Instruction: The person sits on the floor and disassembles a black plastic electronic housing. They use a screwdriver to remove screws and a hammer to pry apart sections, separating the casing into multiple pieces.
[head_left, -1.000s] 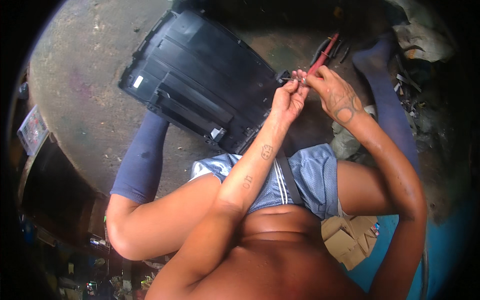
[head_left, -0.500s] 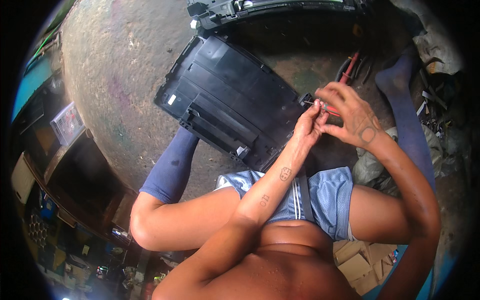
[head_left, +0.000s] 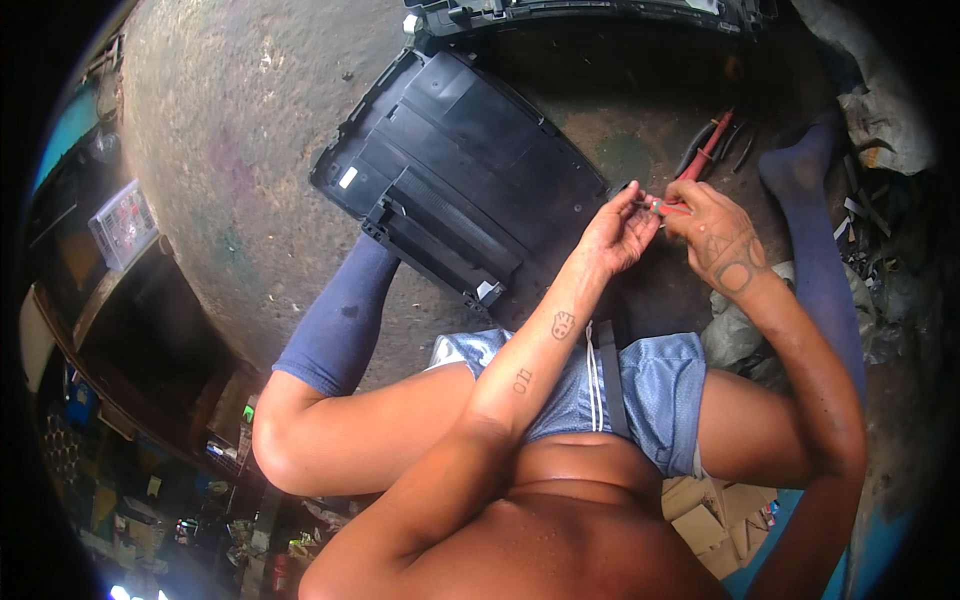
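Note:
A black plastic panel [head_left: 480,150], shaped like a wide tray with ribs and raised edges, lies on the floor between my legs. At its right corner my right hand [head_left: 715,235] is closed round the red handle of a small screwdriver [head_left: 672,209]. The tool points left toward the panel's corner; its tip is hidden behind my fingers. My left hand [head_left: 618,232], palm partly turned up, has thumb and fingertips pinched about the screwdriver's shaft, close to the panel's edge.
Another black plastic unit [head_left: 580,15] stands at the far edge. Beyond my right hand lies a red-handled tool [head_left: 708,145] on the floor. Crumpled plastic sheeting [head_left: 735,335] is by my right leg. Cardboard pieces [head_left: 705,525] lie below, and a cluttered shelf [head_left: 150,330] stands left.
My right hand's fingers, loosely spread before, have closed round the screwdriver handle. The left hand has shifted only slightly. The view has moved a little.

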